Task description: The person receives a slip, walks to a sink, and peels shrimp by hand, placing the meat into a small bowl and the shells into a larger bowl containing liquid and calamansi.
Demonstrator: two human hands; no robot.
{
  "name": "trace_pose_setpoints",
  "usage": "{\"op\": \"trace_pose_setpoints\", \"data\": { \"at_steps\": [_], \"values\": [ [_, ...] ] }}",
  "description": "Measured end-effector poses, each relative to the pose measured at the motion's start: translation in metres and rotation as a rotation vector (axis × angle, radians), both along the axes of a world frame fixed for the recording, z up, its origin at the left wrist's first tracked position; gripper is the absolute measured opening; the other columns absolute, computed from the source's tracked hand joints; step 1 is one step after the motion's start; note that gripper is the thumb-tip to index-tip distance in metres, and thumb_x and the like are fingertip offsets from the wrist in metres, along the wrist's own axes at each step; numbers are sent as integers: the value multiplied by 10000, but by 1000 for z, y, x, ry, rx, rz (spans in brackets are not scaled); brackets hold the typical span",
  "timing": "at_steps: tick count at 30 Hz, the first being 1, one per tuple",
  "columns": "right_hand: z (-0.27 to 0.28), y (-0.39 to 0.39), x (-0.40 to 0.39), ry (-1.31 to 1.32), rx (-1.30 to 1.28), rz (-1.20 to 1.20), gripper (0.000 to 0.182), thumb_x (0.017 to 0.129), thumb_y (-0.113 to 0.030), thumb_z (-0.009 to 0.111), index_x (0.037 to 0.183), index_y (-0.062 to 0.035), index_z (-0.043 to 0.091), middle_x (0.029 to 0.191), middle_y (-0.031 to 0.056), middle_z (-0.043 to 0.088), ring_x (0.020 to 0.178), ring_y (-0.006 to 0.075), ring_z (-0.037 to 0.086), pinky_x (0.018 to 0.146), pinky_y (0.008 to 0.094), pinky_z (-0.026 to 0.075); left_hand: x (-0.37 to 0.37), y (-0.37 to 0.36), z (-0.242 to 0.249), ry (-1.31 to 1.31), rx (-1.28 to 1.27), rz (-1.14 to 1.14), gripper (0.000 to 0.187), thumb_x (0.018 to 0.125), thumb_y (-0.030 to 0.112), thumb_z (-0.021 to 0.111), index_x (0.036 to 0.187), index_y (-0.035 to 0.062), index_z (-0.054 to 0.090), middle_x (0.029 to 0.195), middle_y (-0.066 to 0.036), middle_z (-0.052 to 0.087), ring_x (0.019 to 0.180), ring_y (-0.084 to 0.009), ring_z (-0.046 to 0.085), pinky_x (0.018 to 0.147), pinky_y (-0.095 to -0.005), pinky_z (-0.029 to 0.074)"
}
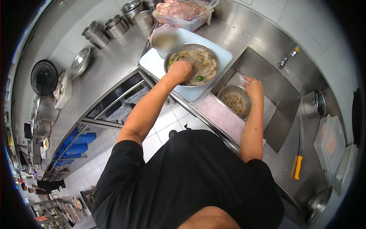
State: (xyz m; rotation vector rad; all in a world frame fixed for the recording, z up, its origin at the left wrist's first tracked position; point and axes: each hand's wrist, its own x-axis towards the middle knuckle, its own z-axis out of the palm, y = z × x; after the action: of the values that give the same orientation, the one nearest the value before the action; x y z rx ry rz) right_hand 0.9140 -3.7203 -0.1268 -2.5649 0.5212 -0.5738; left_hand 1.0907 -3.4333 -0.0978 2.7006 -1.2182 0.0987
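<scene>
- a knife with an orange handle (298, 168) lies on the steel table (280, 164), right of the sink (282, 86).
- a pink cloth (223, 116) covers the table's front edge, just before the sink.
- the smaller bowl (231, 90), holding brownish pieces (236, 104), sits at the sink's near left corner.
- right hand (254, 91): above that bowl's right side, grip narrow, fingertips beside a translucent whitish scrap (242, 79); whether they pinch it i cannot tell.
- the large bowl (198, 86) stands on the pale blue board (225, 53), left of the sink, with pale pieces (204, 63) in cloudy liquid and a green piece (199, 78).
- left hand (181, 71): reaches into the large bowl's left side, fingertips hidden, so i cannot tell how wide the grip is.
- a blurred round container (166, 40) is at the board's far left corner.
- farther back, a clear tub (187, 24) of bagged raw meat (177, 10) stands near the table's back edge.
</scene>
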Motion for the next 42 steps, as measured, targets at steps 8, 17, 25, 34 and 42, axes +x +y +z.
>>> {"op": "trace_pose_setpoints", "data": {
  "at_steps": [8, 17, 25, 34, 42],
  "values": [
    [71, 107, 44, -289, 177, 347, 244, 877, -191, 643, 1097, -104, 701, 986, 188, 692, 889, 344, 669, 798, 399, 519, -25, -15, 52, 880, -676, 119, 229, 899, 138, 630, 1098, 29, 602, 913, -72, 713, 805, -131, 651, 715, -275, 518],
    [78, 126, 77, -260, 244, 515, 225, 874, -142, 625, 1065, -43, 691, 853, 170, 707, 778, 290, 703, 717, 339, 539, -31, 9, 66, 858, -728, 117, 162, 918, 132, 638, 1024, 10, 623, 867, -27, 697, 759, -91, 630, 654, -234, 504],
    [74, 119, 85, -222, 497, 511, 221, 865, -117, 582, 1028, -28, 701, 845, 158, 710, 747, 233, 693, 683, 341, 536, -32, 10, 70, 934, -773, 78, 179, 941, 179, 628, 1053, 42, 600, 922, -19, 682, 809, -79, 617, 701, -230, 490],
    [56, 114, 84, -297, 760, 616, 226, 939, -100, 570, 1122, 15, 635, 912, 10, 665, 781, 88, 600, 700, 252, 490, -37, 1, 51, 1364, -1292, -39, 269, 960, 113, 568, 1209, 26, 516, 1046, -62, 681, 928, -153, 652, 716, -266, 530],
    [56, 118, 80, -422, 348, 438, 181, 891, -167, 664, 967, -4, 690, 843, 70, 641, 773, 161, 616, 719, 298, 487, -51, 0, 69, 802, -718, 96, 453, 935, 245, 630, 1318, 15, 556, 1039, -78, 689, 885, -150, 647, 691, -243, 502]
  ]
}}
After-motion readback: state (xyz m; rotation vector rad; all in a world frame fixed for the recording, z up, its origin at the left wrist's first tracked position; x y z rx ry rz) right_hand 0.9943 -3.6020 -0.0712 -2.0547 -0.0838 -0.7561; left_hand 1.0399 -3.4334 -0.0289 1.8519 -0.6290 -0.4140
